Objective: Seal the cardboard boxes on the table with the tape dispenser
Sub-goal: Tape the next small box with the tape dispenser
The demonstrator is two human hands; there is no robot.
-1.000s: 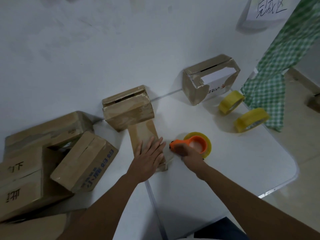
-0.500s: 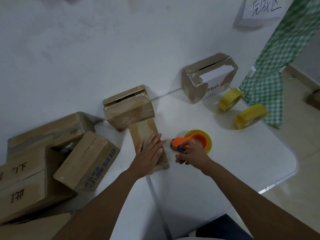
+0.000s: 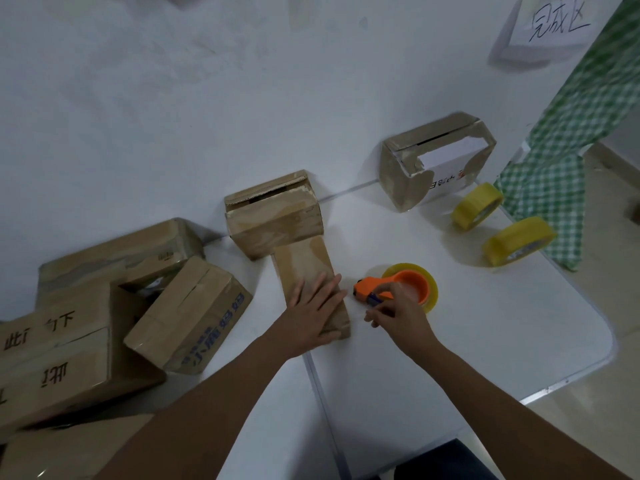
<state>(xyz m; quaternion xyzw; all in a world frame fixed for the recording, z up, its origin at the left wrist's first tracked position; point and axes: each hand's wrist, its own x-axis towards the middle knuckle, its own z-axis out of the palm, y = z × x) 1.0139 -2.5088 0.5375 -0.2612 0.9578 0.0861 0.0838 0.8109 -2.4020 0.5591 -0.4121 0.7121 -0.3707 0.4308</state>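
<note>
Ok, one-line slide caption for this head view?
Left hand presses flat on a narrow cardboard box while right hand pinches at the orange tape dispenser on the white table.

The table (image 3: 485,341) is seen as a smooth white surface with a faint sheen, crossed by a pale metal-looking seam strip. The flat box (image 3: 304,271) at its middle is made of brown cardboard, matt and slightly scuffed, with glossy tape patches. Behind it, a box (image 3: 277,223) of the same cardboard shows a rough, torn corrugated edge. Right of the flat box, the dispenser (image 3: 391,289) is made of smooth orange plastic, holding glossy, translucent yellow tape. Further right, two rolls (image 3: 478,204) of glossy yellow tape are seen, and beyond them a checked green cloth (image 3: 554,168), matt and woven. The wall (image 3: 173,98) is matt white.
</note>
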